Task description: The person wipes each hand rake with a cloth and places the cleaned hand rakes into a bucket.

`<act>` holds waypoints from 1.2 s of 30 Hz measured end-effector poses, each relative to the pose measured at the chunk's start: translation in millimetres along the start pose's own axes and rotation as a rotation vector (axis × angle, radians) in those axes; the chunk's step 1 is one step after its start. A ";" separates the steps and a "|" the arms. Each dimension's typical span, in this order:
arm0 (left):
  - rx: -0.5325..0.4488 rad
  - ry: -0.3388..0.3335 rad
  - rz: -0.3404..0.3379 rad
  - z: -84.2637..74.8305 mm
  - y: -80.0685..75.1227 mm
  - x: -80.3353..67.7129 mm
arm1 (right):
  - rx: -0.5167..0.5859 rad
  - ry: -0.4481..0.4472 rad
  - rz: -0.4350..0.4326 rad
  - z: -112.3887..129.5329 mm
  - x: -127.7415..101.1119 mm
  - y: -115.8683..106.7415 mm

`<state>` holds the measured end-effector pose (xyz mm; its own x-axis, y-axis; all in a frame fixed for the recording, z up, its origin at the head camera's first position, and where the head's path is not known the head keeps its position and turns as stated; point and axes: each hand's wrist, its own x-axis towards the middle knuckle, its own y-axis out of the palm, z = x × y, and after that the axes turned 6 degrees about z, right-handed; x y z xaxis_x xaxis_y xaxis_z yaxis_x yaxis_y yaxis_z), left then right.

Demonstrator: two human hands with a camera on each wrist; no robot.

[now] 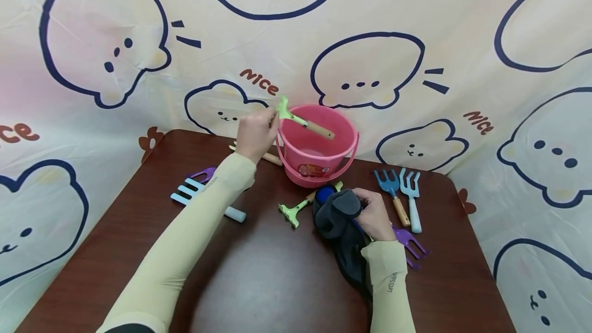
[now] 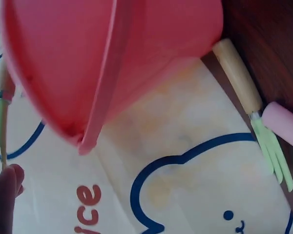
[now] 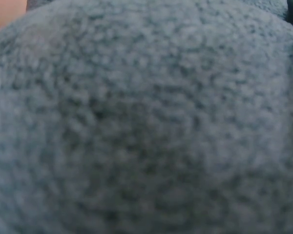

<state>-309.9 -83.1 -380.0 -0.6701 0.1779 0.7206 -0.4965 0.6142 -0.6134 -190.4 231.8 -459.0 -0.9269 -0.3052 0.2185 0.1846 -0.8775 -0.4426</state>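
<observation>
Green rake (image 1: 302,122) slants handle-first over the pink bucket (image 1: 319,163), left hand (image 1: 256,134) pinching, it seems, its head.

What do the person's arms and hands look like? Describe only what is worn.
Both arms wear long, close-fitting pale yellow sleeves down to the wrists. The right sleeve carries small dark lettering near its cuff; the left sleeve shows a faint mark. The left hand and right hand are bare.
</observation>
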 end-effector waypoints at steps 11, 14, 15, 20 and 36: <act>0.295 -0.139 0.404 -28.1 33.8 8.0 | -0.047 0.037 0.047 -1.1 -1.3 -2.9; 0.289 -0.197 0.470 -31.6 35.8 10.3 | -0.054 0.042 0.044 -1.5 -2.0 -3.4; 0.284 -0.212 0.488 -32.0 35.7 11.4 | -0.053 0.042 0.044 -1.4 -2.2 -3.7; 0.228 -0.272 0.559 -29.6 34.4 14.9 | -0.051 0.036 0.049 -2.0 -2.9 -5.4; 0.171 -0.237 0.560 -20.3 32.2 6.6 | -0.046 0.002 0.056 -1.0 -0.6 -3.4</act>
<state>-319.1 -46.5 -388.5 -0.9484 0.2494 0.1957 -0.1028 0.3422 -0.9340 -190.8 235.3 -458.5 -0.9161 -0.3526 0.1908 0.2211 -0.8413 -0.4933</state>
